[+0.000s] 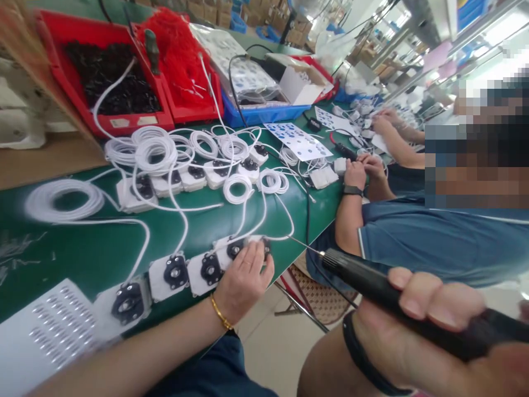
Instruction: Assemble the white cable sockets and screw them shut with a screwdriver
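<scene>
My left hand [244, 278], with a gold bracelet at the wrist, has its fingers curled over the last white square box in the front row, covering most of it. Beside it stand several like boxes, such as this white box [156, 281], each with a black round fitting [175, 272] and a white cable. A black electric screwdriver [359, 275] is gripped in my right hand [438, 320] at the lower right. Its thin bit points left, towards the boxes, and its tip appears close to a white cable. At the front left lies a white sheet with rows of shiny domes [61, 325].
Behind the front row are more boxes and coiled white cables [156, 151] on the green table [165, 229]. Red bins [163, 118] and a blue tray [268, 114] line the back. A co-worker in a blue shirt [413, 237] works at the right, beside a patterned chair [318, 298].
</scene>
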Available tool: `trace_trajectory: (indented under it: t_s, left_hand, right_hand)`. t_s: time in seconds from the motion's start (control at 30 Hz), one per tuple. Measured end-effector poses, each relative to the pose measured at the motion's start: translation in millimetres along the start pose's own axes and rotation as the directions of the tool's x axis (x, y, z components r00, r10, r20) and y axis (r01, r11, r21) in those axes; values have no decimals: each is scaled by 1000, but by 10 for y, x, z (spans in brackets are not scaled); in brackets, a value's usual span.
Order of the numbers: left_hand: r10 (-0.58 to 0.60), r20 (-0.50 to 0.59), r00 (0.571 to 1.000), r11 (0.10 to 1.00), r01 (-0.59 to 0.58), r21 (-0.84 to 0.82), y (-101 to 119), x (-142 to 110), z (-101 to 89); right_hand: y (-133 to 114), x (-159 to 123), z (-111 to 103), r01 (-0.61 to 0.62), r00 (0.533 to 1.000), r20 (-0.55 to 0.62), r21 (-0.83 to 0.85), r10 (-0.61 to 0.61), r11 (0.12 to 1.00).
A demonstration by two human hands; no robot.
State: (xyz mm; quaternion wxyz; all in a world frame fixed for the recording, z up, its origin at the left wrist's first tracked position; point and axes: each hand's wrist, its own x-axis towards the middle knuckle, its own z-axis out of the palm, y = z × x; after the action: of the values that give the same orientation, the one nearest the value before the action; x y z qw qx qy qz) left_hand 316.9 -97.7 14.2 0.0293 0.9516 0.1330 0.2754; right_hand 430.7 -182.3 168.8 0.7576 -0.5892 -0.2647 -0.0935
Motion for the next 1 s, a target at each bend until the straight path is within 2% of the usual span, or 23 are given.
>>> trace_trajectory:
  t_s: [0.07, 0.1, 0.17, 0.27, 0.37, 0.47, 0.6, 0.77, 1.0]
  left_hand:
    - [-11, -12, 1000, 1000, 10, -27, -2, -18, 18]
    - [-15, -18, 1000, 999, 15, -39, -5, -17, 25]
    - [-20, -30, 999, 998, 19, -62, -14, 1, 36]
    - [-36, -44, 998, 995, 32, -94, -21, 36, 48]
    - [-54, -41, 998, 991, 49, -125, -23, 56, 59]
    - [-65, -35, 997, 986, 59, -154, -30, 57, 63]
    - [-71, -6, 997, 979, 69, -190, -49, 59, 50]
    - [-77, -14, 997, 975, 72, -209, -61, 81, 40]
    - [-83, -25, 996, 974, 76, -213, -57, 86, 39]
  right_hand:
    - [143, -5, 228, 101, 995, 10, 23, -102, 995]
    - [208, -1, 327, 115, 993, 15, 28, -115, 993]
    - [298, 17, 474, 81, 996, 29, 24, -82, 996]
    - [325, 51, 569, 2, 1000, 14, -23, -2, 1000]
    - [298, 72, 568, -148, 988, 31, -128, 153, 981]
    - [318, 63, 558, -212, 970, 78, -178, 229, 961]
    - [405, 35, 542, -208, 974, 62, -142, 218, 968]
    - [464, 72, 414, -209, 943, 232, -141, 237, 968]
    - [583, 100, 284, -192, 907, 358, -114, 221, 975]
